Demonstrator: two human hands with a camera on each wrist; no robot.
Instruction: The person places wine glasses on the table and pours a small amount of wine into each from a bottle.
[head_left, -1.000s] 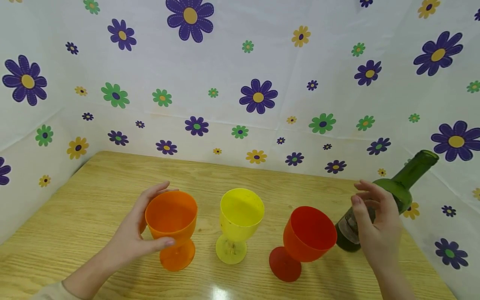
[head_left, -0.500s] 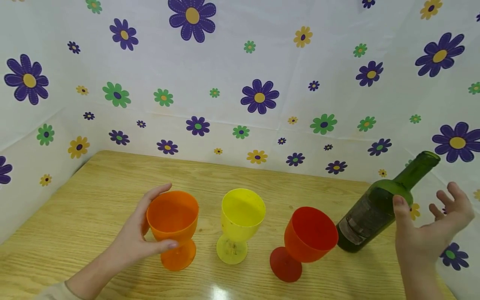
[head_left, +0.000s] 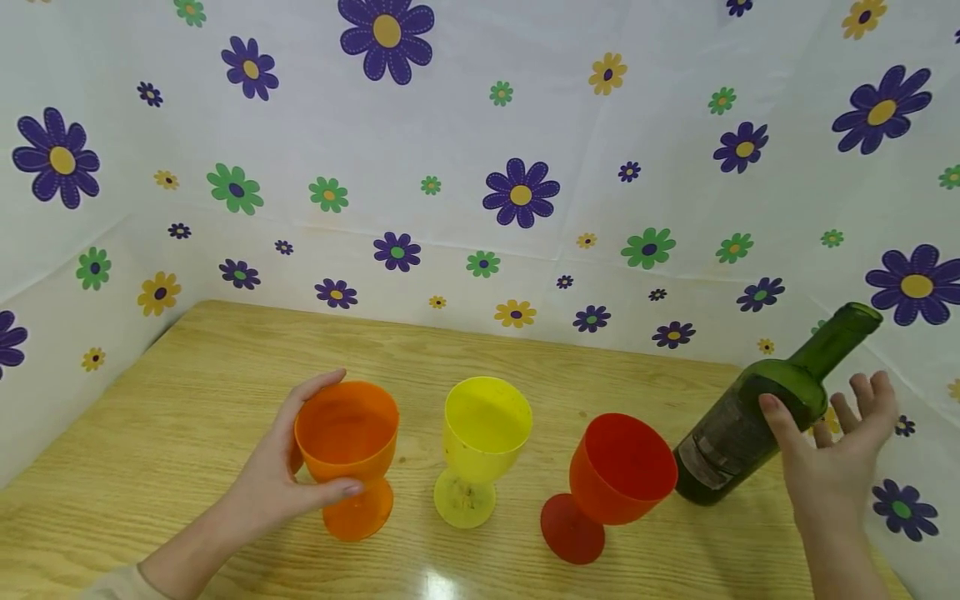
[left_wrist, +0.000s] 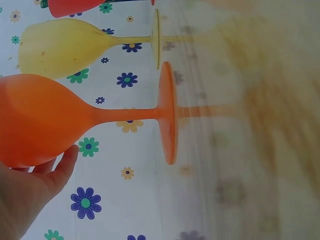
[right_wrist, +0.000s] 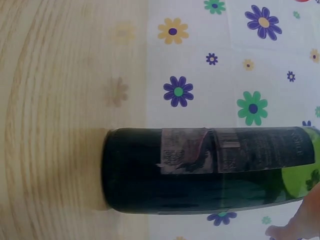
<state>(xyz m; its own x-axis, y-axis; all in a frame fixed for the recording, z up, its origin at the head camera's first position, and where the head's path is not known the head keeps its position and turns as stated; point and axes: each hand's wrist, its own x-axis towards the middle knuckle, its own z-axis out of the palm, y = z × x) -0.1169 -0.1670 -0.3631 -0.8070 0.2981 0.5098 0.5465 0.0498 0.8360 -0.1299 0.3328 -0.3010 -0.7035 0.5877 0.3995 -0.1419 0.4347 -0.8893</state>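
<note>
In the head view my left hand (head_left: 270,475) curves round the bowl of an orange goblet (head_left: 347,429), thumb in front and fingers behind it. The left wrist view has the fingertips right at the underside of the bowl, with the goblet's foot (left_wrist: 168,115) on the table. My right hand (head_left: 836,467) is beside a green wine bottle (head_left: 750,417), fingers spread and loosely bent, the thumb overlapping the bottle's shoulder. Seen from the right wrist, the labelled bottle (right_wrist: 210,170) stands on the table with a bit of the hand (right_wrist: 300,220) near its shoulder.
Between the hands stand a yellow goblet (head_left: 483,425) and a red goblet (head_left: 621,467), the red one close to the bottle. They share a wooden table (head_left: 135,433). A white flowered cloth (head_left: 420,150) hangs behind and at both sides.
My right hand first covered the bottle's front, swung off to the right with fingers spread, then came slightly back left toward it. The left hand and goblets kept their places.
</note>
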